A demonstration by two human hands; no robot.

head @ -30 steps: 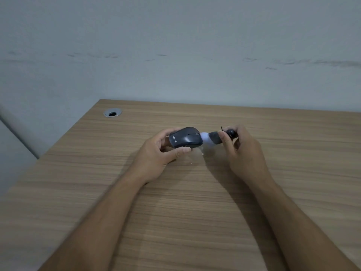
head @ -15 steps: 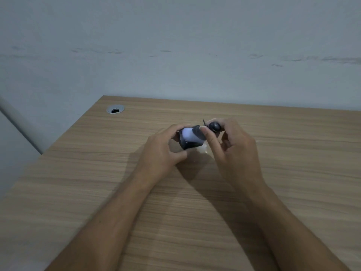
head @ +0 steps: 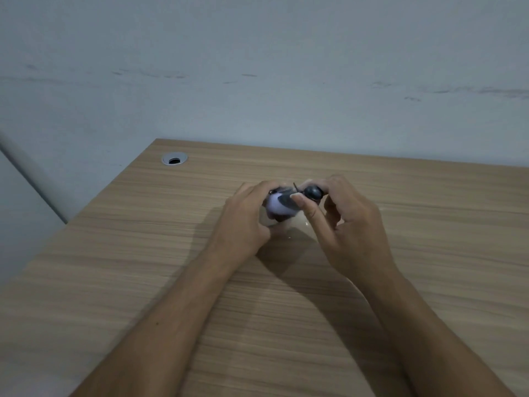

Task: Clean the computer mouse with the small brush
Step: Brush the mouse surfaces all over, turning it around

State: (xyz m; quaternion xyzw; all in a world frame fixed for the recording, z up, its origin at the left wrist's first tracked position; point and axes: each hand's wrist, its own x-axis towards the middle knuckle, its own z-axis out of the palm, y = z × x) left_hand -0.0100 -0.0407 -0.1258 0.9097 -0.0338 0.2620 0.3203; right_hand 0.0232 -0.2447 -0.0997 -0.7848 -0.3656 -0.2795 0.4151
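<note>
Above the middle of the wooden desk, the left hand cups the computer mouse; the right hand pinches the small brush against it; the mouse looks light, hard and smooth, likely slippery, best gripped by its sides.

No legible text, label or number anywhere in view.

Both forearms bare to the left hand and right hand, no sleeves
</note>
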